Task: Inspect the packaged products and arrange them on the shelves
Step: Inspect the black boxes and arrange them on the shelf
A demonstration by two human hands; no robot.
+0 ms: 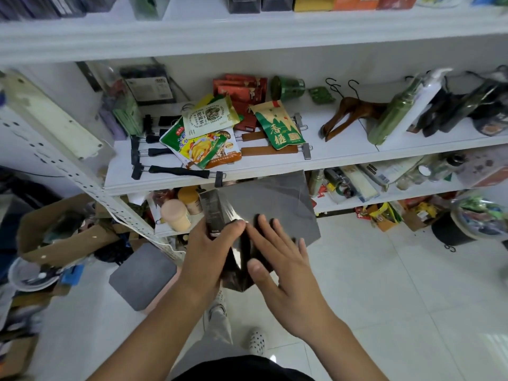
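I hold a dark grey glossy package in front of the middle shelf, below its front edge. My left hand grips the package's left side, fingers curled round a dark folded edge. My right hand lies on its front face with fingers straight and spread. On the shelf lie a yellow-green snack pouch, a cream pouch, a green-and-tan pouch and red packets.
Black-handled clip hangers and wooden hangers lie on the shelf, with green and white bottles at the right. Lower shelves hold jars and mixed goods. A cardboard box and a grey stool stand on the floor at the left.
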